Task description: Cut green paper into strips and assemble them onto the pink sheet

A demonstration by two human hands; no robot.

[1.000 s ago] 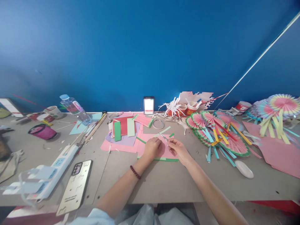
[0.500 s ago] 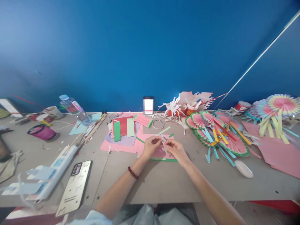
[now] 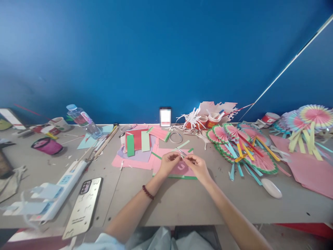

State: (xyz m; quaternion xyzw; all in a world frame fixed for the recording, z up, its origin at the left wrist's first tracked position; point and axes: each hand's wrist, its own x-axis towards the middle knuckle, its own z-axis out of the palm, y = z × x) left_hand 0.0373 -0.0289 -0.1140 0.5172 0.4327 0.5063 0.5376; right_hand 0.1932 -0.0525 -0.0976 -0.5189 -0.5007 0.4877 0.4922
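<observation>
My left hand (image 3: pixel 170 164) and my right hand (image 3: pixel 196 167) meet over a pink paper sheet (image 3: pixel 166 152) with green edging. Their fingertips are pinched together around a small pale paper strip (image 3: pixel 182 157), mostly hidden by the fingers. Just behind them lies a thin silver metal tool (image 3: pixel 180 150), its kind unclear. A light curled mark or scrap (image 3: pixel 181 168) shows on the pink sheet below the hands. Green paper pieces (image 3: pixel 190 150) sit at the sheet's far edge.
Left of the hands, green strips rest on a red packet (image 3: pixel 137 142). Folded pink paper (image 3: pixel 160 133) and a metal ring (image 3: pixel 176 138) are behind. Pleated paper fans (image 3: pixel 244 149) and a white mouse (image 3: pixel 271 188) lie right; a phone (image 3: pixel 82 208), power strip (image 3: pixel 66 185) and bottle (image 3: pixel 84 121) left.
The pale strip that hung down between my hands is now mostly out of sight among the fingertips. A curled light shape now shows on the pink sheet. Both hands stay nearly in place.
</observation>
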